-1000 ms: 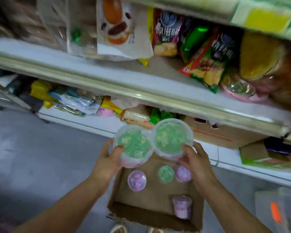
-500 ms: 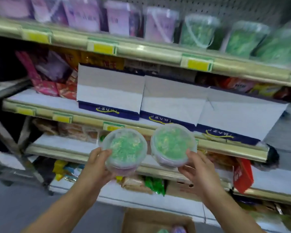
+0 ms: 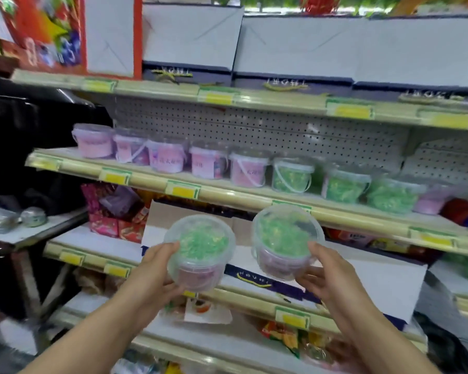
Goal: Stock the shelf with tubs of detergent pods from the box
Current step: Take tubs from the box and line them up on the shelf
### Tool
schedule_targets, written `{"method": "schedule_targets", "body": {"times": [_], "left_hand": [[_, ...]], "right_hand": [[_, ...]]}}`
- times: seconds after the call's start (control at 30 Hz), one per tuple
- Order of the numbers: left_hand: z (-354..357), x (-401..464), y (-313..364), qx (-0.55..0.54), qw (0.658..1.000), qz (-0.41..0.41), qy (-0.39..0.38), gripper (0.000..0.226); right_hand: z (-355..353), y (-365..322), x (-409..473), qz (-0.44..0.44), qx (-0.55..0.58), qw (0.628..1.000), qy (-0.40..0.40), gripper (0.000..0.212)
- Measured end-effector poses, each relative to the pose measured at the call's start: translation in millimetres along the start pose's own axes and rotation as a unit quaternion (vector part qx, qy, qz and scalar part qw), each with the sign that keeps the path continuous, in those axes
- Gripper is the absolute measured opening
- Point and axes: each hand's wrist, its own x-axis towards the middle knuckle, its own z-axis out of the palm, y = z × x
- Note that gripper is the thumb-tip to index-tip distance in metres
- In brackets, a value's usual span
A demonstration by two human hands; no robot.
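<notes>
The left hand [image 3: 154, 276] grips a clear round plastic tub of green pods [image 3: 200, 252] from its side, and the right hand [image 3: 324, 279] holds a second clear tub of green pods [image 3: 285, 241] the same way; both tubs are in the air, apart from each other, below the cream-edged metal shelf [image 3: 227, 194]. On that shelf stand a row of pink-filled tubs [image 3: 168, 157] and, to their right, green-filled tubs [image 3: 343, 184]. White cartons with dark blue bands [image 3: 295, 44] fill the shelf above.
</notes>
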Motion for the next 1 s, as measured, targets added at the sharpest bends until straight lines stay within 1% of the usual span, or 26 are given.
{"method": "schedule_targets", "body": {"times": [0.1,0.2,0.33,0.5,0.6,0.7,0.8,0.9,1.0], "left_hand": [[13,-6,10,-0.019,1.000,-0.003,-0.009,0.031],[24,-12,16,-0.024,1.000,-0.002,-0.009,0.027],[37,-11,27,-0.028,1.000,0.007,-0.004,0.025],[50,4,48,-0.023,0.999,0.031,-0.015,0.024],[58,17,62,-0.014,0.998,0.049,-0.035,0.023],[58,37,77,-0.007,0.997,0.055,-0.048,0.027],[53,59,93,0.018,0.997,0.053,-0.059,0.027],[43,79,111,0.032,0.996,0.051,-0.060,0.026],[26,102,127,0.048,0.995,0.055,-0.063,0.034]], "right_hand": [[-3,-13,4,-0.017,-0.001,1.000,-0.014,0.017],[-6,-24,5,-0.022,0.013,1.000,-0.016,0.015],[-11,-41,14,-0.025,0.030,0.999,-0.013,0.029],[-10,-68,29,-0.051,0.049,0.997,-0.012,0.036],[-4,-85,42,-0.057,0.061,0.997,-0.003,0.040],[9,-102,56,-0.059,0.067,0.996,0.003,0.041],[31,-114,78,-0.059,0.073,0.996,0.005,0.044],[62,-124,107,-0.038,0.084,0.995,0.028,0.054],[95,-132,137,-0.023,0.080,0.995,0.053,0.059]]}}
